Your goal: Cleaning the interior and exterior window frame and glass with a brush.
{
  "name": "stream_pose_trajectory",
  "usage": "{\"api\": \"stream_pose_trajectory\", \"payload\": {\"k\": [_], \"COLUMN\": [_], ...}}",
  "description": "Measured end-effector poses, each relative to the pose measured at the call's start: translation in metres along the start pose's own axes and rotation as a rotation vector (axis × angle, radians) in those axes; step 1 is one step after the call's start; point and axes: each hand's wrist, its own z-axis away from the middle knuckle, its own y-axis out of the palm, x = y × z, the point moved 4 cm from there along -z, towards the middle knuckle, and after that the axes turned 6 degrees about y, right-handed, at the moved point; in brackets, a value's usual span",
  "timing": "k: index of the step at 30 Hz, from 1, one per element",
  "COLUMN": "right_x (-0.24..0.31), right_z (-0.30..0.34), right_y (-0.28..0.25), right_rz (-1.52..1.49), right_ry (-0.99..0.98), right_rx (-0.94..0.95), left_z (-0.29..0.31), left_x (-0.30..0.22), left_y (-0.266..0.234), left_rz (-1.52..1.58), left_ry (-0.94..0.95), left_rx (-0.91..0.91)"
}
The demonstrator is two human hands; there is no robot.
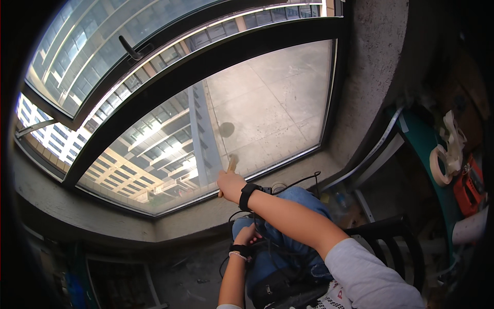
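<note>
My right hand (231, 186) is closed around a slim, tan, wooden-looking tool (232, 164) and holds it up at the lower part of the window pane (267, 98). The tool's flat upper end is close to the glass; I cannot tell whether it touches. Its lower tip shows beneath my fist. My left hand (248, 235) rests low over my jeans, beside the knee, with fingers curled in among black cables (267, 242). What those fingers hold, if anything, is hidden. Both wrists wear black straps, and a beaded bracelet circles the left one.
A concrete sill (190, 222) runs under the dark window frame. At upper left a sash with a black handle (129, 49) stands ajar. To the right are a green-topped table (419, 139) with tape rolls (440, 165) and an orange-red object (468, 188), and a black chair back (393, 232).
</note>
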Motion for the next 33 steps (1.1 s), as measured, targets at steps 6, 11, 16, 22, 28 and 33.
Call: {"api": "stream_pose_trajectory", "payload": {"k": [6,11,16,22,28,33], "right_x": [0.022,0.033,0.007,0.031,0.023,0.005], "right_z": [0.005,0.004,0.001,0.012,0.01,-0.003], "right_y": [-0.027,-0.057,-0.03,-0.064,-0.081,-0.021], "right_rz": [-0.238,-0.402,-0.366,-0.449,-0.508,-0.595], "right_ry": [-0.292,-0.422,0.009,-0.365,-0.361,0.022], "right_rx": [-0.072,-0.485,-0.238,-0.368,-0.682,-0.201], "left_z": [0.002,0.003,0.001,0.0,0.0,-0.002], "left_x": [0.002,0.003,0.002,0.008,0.004,0.004], "left_y": [0.0,-0.002,-0.002,-0.004,-0.002,-0.003], "left_rz": [0.029,0.028,0.014,0.079,0.065,0.014], "left_ry": [-0.005,0.0,-0.007,-0.015,-0.057,0.021], "left_rx": [-0.004,0.012,0.029,-0.004,0.023,0.014]}}
